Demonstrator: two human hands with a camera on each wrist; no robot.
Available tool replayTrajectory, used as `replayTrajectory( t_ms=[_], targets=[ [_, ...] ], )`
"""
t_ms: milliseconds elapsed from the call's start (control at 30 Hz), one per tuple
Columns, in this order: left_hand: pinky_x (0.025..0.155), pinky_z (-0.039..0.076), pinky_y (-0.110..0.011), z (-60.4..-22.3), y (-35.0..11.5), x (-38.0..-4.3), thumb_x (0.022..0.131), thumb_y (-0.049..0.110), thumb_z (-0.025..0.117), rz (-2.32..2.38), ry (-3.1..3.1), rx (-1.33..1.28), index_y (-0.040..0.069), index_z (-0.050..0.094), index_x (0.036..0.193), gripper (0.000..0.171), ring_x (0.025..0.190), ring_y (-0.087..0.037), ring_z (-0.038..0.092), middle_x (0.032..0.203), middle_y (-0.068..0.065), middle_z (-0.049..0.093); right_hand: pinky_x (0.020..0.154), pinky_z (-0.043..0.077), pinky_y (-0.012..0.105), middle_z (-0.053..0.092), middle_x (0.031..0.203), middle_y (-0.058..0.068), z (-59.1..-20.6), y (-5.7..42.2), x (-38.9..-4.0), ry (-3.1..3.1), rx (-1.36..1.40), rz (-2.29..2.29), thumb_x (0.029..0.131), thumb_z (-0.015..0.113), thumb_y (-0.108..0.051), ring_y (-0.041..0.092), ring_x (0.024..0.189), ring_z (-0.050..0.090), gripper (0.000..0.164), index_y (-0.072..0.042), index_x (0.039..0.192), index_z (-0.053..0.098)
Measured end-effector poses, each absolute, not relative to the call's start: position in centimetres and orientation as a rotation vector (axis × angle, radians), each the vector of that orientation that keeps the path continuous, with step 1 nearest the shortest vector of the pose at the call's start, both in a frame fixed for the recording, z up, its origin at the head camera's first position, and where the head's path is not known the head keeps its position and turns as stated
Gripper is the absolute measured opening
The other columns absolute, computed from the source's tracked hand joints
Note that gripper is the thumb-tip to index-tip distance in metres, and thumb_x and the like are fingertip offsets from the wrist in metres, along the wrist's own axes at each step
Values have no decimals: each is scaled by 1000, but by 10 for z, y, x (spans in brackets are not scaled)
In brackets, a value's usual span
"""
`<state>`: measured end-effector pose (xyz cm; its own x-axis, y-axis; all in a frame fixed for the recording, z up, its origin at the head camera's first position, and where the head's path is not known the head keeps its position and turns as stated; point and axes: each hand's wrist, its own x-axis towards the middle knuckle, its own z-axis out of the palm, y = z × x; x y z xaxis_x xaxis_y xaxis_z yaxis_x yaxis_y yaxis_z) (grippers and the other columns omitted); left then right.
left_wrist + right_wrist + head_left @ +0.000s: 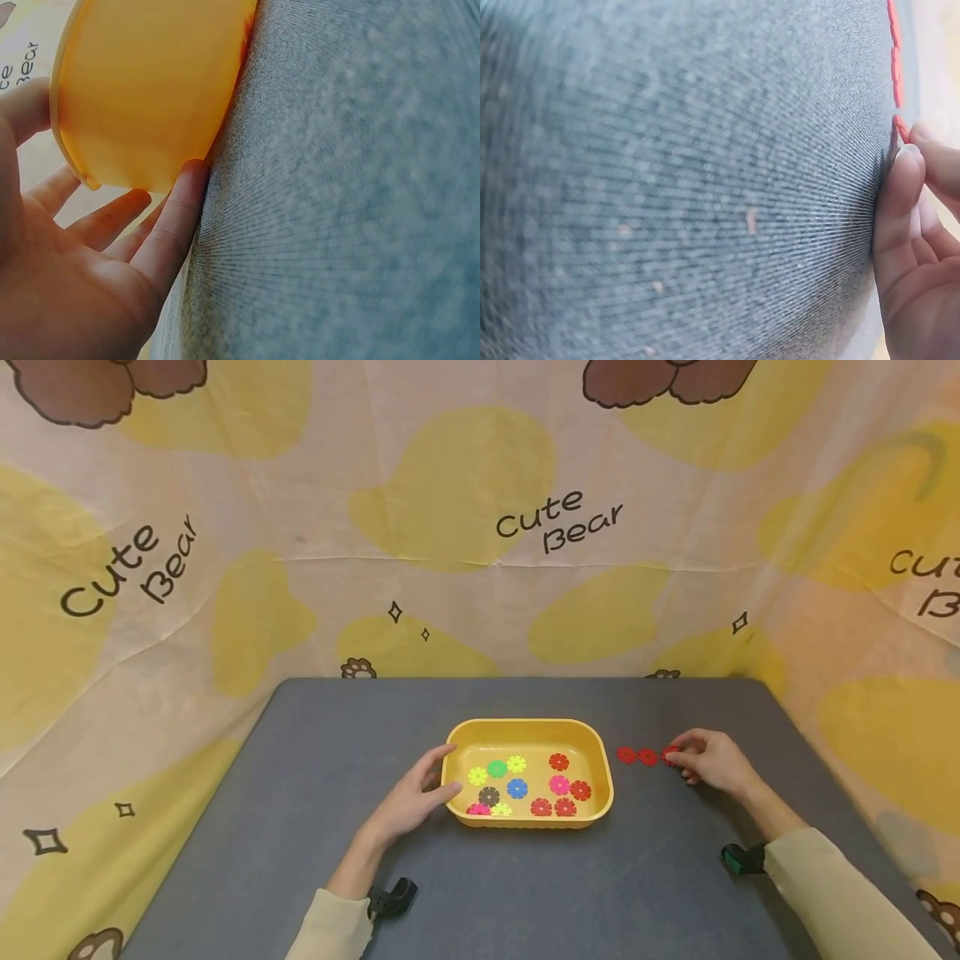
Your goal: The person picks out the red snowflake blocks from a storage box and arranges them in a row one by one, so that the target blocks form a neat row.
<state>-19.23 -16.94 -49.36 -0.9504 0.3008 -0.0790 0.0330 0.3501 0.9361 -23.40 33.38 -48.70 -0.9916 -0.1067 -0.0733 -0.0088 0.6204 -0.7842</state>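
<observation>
Right hand (712, 764): thumb and fingers clamped on a red disc (670, 753), held tilted, low over the bench (517, 893). Two more red discs (647, 757) lie flat in a line just left of those fingers; can't tell if they touch each other.

Left hand (408, 802): thumb over the rim of the yellow tub (604, 781), other fingers against its outer wall, slightly apart. Tub sits on the bench, between both hands. Loose discs (558, 762) inside it, right of the left fingers: red, pink, yellow, green, blue, dark. Printed cloth (450, 485) beyond.
</observation>
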Motion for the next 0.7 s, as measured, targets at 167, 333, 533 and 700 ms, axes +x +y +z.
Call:
replayTrajectory(
  t_ms=[167, 333, 533, 700],
  targets=[
    [110, 40, -57, -493, -169, -192, 97, 28, 72, 1646, 2372, 306, 28, 41, 154, 65, 147, -35, 36, 165, -6, 28, 57, 57, 33, 68, 79, 6, -486, 334, -235, 2785, -132, -1171, 95, 74, -22, 21, 66, 65, 34, 5, 114, 67],
    [110, 39, -58, -493, -169, -191, 97, 29, 72, 1642, 2371, 303, 28, 40, 155, 66, 148, -36, 35, 165, -6, 27, 55, 56, 33, 66, 76, 4, -485, 335, -236, 2824, -145, -1079, 95, 74, -23, 19, 64, 62, 27, 0, 109, 71],
    [110, 39, -58, -494, -169, -192, 97, 29, 72, 1641, 2375, 309, 27, 40, 155, 66, 147, -36, 35, 165, -7, 28, 55, 56, 34, 69, 81, 3, -486, 335, -234, 2831, -149, -1083, 96, 73, -24, 20, 66, 62, 30, 1, 113, 71],
    [109, 40, -58, -494, -170, -192, 96, 30, 72, 1637, 2380, 314, 28, 40, 155, 66, 147, -36, 36, 165, -7, 27, 59, 57, 33, 72, 90, 9, -482, 337, -231, 2824, -143, -1135, 98, 70, -23, 20, 70, 65, 33, 4, 118, 68]
  ],
)
